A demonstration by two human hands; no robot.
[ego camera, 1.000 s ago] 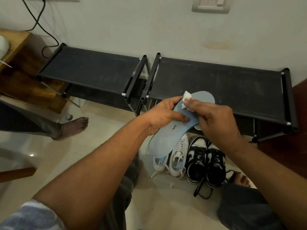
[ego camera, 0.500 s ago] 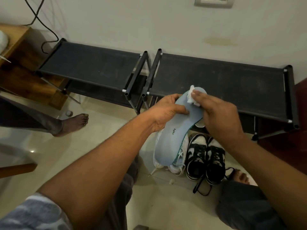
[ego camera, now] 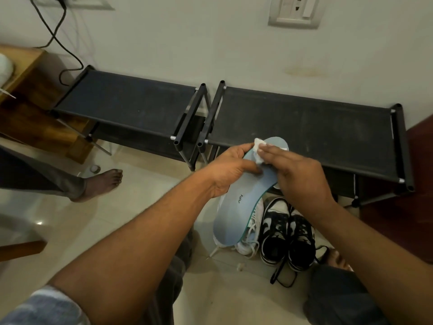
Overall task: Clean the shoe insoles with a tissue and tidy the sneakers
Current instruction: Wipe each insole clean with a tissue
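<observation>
My left hand (ego camera: 230, 168) grips a light blue insole (ego camera: 236, 213) at its middle, thumb across the top face, with the heel end hanging toward me. My right hand (ego camera: 302, 178) presses a small white tissue (ego camera: 330, 146) against the insole near its toe end. Below the insole on the floor lie white sneakers (ego camera: 250, 240), partly hidden by it. A pair of black-and-white sneakers (ego camera: 287, 233) stands just to their right, laces trailing on the floor.
Two low black shoe racks (ego camera: 131, 104) (ego camera: 311, 127) stand side by side against the wall. A wooden cabinet (ego camera: 28, 109) is at far left. Another person's bare foot (ego camera: 100, 184) rests on the tiled floor at left. A small scrap (ego camera: 239, 267) lies near the sneakers.
The tissue under my right hand has shifted along the toe end of the insole. The insole's heel end has swung down to hang more steeply. The camera tilted upward a little.
</observation>
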